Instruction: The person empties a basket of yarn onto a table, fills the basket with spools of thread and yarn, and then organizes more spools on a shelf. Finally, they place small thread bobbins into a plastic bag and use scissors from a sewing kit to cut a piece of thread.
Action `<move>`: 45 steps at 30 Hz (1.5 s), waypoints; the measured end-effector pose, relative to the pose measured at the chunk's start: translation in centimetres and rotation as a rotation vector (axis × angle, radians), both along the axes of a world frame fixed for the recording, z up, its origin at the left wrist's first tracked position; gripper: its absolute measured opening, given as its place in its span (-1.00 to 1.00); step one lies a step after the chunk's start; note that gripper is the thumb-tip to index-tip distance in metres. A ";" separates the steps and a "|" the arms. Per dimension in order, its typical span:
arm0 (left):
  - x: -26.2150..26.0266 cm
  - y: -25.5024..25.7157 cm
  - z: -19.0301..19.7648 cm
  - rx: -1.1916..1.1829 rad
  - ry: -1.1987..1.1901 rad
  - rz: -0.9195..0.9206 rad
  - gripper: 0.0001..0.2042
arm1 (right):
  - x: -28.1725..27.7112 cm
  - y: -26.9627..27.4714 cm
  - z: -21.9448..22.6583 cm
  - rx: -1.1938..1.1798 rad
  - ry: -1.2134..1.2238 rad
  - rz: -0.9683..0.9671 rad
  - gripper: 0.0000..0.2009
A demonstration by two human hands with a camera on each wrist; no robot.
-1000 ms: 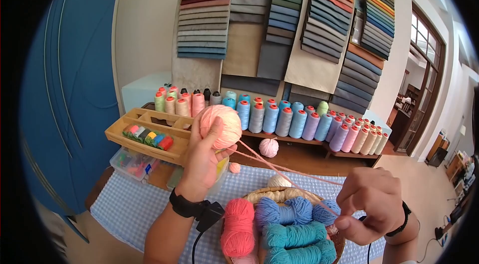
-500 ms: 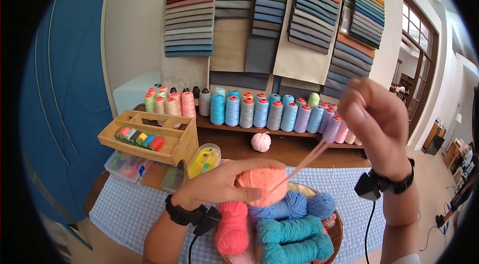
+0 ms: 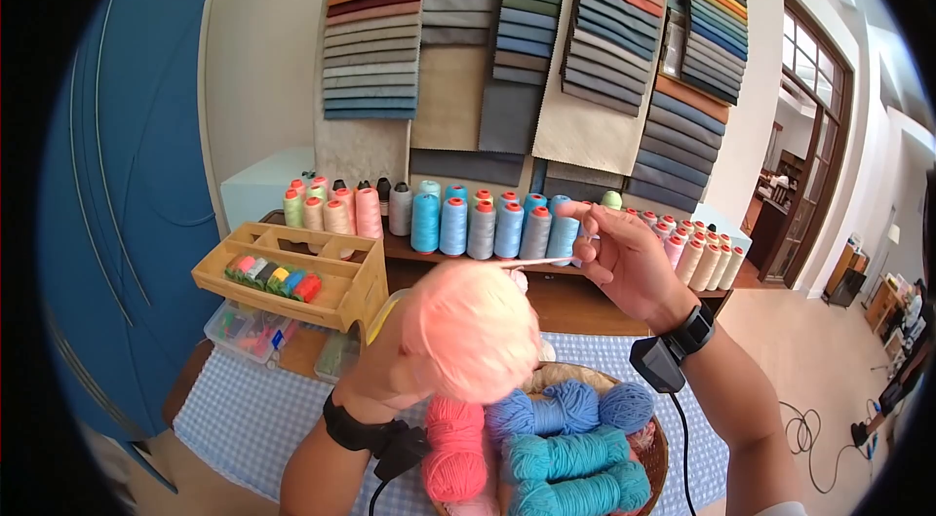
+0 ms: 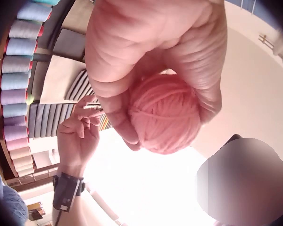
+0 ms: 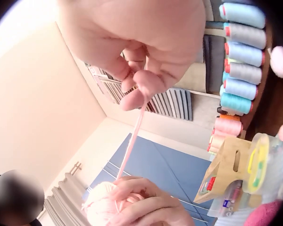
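A peach-pink ball of yarn (image 3: 473,331) is held in my left hand (image 3: 385,372), raised close to the head camera. In the left wrist view, the thumb and fingers curl round the ball (image 4: 165,117), with wound strands across its face. A strand of yarn (image 3: 536,264) runs taut from the ball to my right hand (image 3: 632,261), up in front of the thread spools. The right wrist view shows the strand (image 5: 132,146) pinched between fingertips of that hand. Below the hands, a wicker basket (image 3: 666,462) bears a coral skein (image 3: 455,453), blue skeins (image 3: 546,409) and teal skeins (image 3: 570,458).
Thread cones (image 3: 452,229) line a wooden shelf at the back. A wooden organiser (image 3: 331,297) with small coloured bundles stands at left above a clear plastic box (image 3: 234,326). Fabric swatches (image 3: 375,29) hang on the wall. A blue checked cloth (image 3: 244,419) covers the table.
The ball dropped over the basket, then rose toward the head camera in my left hand. My right hand swung up at the right, then came left, with the strand still running to it.
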State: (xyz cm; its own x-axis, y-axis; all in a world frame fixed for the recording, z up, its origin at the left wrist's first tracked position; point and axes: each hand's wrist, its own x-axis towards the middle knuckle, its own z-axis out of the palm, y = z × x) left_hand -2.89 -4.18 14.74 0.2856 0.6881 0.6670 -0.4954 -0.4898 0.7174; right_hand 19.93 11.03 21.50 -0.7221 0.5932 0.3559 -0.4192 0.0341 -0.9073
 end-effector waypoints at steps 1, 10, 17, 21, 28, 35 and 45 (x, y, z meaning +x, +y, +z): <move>0.2 0.1 0.1 0.000 0.000 -0.001 -0.01 | 0.3 0.2 -0.2 -0.013 0.034 0.064 -0.71; -1.4 1.2 0.7 -0.112 -0.511 0.276 -0.23 | 0.6 -4.3 -2.7 0.931 -0.178 -0.101 -0.90; -0.3 0.3 1.2 -0.138 -0.276 0.521 -0.37 | 0.4 -10.6 -2.0 1.813 -0.246 -0.281 -0.81; 0.4 0.4 0.9 -0.047 -0.212 0.759 -0.52 | 0.5 -11.0 -1.1 1.755 -0.291 -0.222 -0.79; 0.6 2.0 -0.9 0.141 0.139 1.047 -0.45 | 0.0 -11.9 -1.8 1.763 -0.348 -0.211 -0.80; 1.8 2.0 -1.1 0.288 0.370 1.131 -0.39 | 0.4 -13.2 -0.8 1.904 -0.443 -0.257 -0.83; 1.6 0.8 -0.2 0.325 0.639 0.807 -0.35 | 0.4 -8.6 2.4 1.308 -0.429 -0.162 -0.82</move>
